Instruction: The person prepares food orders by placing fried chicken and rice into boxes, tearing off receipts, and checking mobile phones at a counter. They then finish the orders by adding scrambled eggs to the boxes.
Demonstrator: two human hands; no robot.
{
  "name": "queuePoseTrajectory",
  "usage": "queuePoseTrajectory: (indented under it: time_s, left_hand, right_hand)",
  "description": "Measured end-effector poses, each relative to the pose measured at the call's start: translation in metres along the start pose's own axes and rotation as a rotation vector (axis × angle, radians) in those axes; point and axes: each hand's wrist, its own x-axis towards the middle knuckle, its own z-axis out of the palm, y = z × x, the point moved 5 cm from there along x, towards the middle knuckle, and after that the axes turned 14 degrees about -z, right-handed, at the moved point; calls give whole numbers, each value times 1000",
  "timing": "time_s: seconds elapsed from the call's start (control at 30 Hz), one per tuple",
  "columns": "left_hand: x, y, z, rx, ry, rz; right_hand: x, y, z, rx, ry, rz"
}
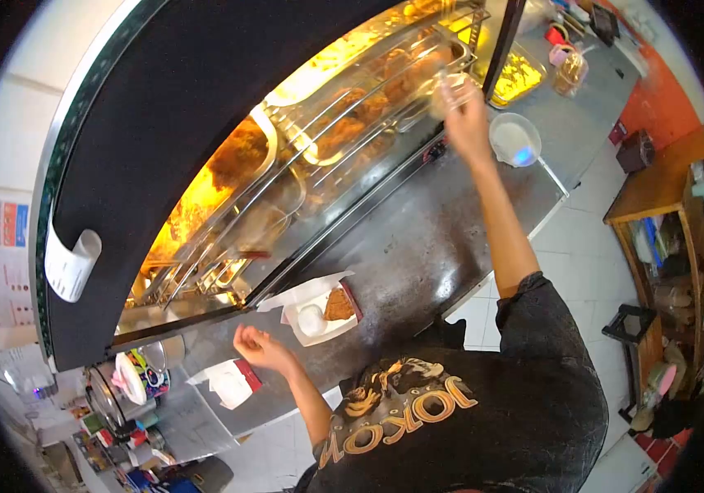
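My right hand point(467, 119) reaches to the far end of the lit display case. Its fingers are closed and blurred around a pale thing I cannot make out. My left hand point(263, 347) hovers over the counter with its fingers loosely apart and nothing seen in it. Beside it stands an open paper box point(329, 333) with a white round mound point(312, 320) and a piece of fried chicken point(339, 305). A second open box point(231, 384) with a white filling is on its other side. Browned fried food point(360, 115) lies in trays behind the rails of the case.
A white bowl point(514, 140) sits on the steel counter point(401, 255) near my right forearm. Beyond it is a tray of yellow pieces point(519, 76). A wooden shelf point(664, 189) stands at the right. A paper roll point(74, 261) hangs over the dark case top.
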Motion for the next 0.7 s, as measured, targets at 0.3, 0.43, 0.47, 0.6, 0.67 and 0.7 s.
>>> queuePoseTrajectory:
  time_s: [0.3,0.43,0.47,0.6,0.67,0.7]
  left_hand:
    - [-28,-100,-24,612,93,31]
    - [-25,-157,-14,583,-178,-121]
    - [-29,-155,-9,618,-248,-26]
    - [-40,-158,-2,691,-269,-57]
    - [-41,-155,-1,700,-238,-42]
    - [-43,-155,-1,710,-212,-29]
  right_hand:
    - [-23,-51,17,118,-341,-244]
    - [22,-45,13,-207,-179,-575]
    - [32,-50,14,-204,-174,-577]
    - [37,-64,75,-480,-977,-440]
    - [30,-62,100,-500,-1142,-303]
    - [25,-57,112,-671,-1153,-402]
